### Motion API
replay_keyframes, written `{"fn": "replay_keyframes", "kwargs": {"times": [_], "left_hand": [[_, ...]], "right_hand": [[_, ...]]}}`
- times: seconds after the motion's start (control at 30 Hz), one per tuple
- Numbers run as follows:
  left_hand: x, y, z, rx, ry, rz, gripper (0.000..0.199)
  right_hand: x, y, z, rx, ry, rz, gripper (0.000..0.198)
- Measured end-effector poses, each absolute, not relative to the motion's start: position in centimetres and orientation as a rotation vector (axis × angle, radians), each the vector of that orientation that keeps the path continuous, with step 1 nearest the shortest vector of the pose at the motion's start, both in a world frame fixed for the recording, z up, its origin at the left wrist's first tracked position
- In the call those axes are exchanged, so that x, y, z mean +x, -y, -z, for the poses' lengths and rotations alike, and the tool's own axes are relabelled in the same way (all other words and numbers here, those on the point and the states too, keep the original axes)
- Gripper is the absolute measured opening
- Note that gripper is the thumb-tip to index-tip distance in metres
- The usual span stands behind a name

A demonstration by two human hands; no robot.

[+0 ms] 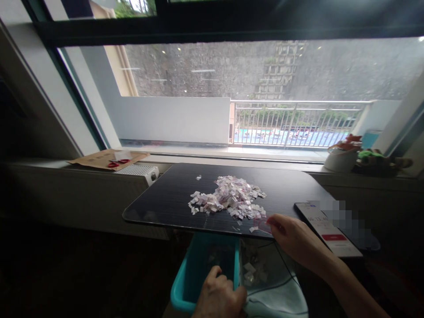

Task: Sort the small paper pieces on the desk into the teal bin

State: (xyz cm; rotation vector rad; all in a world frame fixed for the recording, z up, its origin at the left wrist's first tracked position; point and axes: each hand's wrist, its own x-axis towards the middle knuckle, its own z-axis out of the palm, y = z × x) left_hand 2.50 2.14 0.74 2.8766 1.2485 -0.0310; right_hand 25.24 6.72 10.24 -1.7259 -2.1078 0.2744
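Head view: black oblong tabletop point(149, 205) spans middle. Blue-green plastic bin point(179, 301) below its near edge; dark inside, contents unclear. Your left hand point(220, 295) at bin's right side, fingers curled; cannot tell whether gripping anything. Heap of small white paper scraps point(233, 196) sits mid-table, by judgement bulk of work left. Pale plastic bin point(281, 296) holds some pieces, perhaps part done. See-through pinkish piece point(263, 224) at table edge, pinched narrowly in your right hand point(287, 234). Lit-screen phone point(331, 229) farthest right.

Right hand point(293, 236) pinches; left hand point(220, 292) curls lower.
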Motion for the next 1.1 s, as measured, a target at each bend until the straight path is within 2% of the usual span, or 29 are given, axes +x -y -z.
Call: {"fn": "replay_keyframes", "kwargs": {"times": [0.17,0.53,1.1], "left_hand": [[2.3,-2.2,-0.3,2.888,-1.229,-0.053,0.019],[2.4,-2.2,-0.7,2.847,-1.228,0.010,0.019],[2.3,-2.2,-0.5,2.847,-1.230,-0.003,0.019]], "right_hand": [[25.6,-6.2,-10.1,-1.750,2.094,-0.225,0.023],[26.3,-6.1,-10.0,-1.758,2.082,-0.209,0.023],[26.7,-5.6,-9.9,-1.688,2.111,-0.307,0.023]]}}
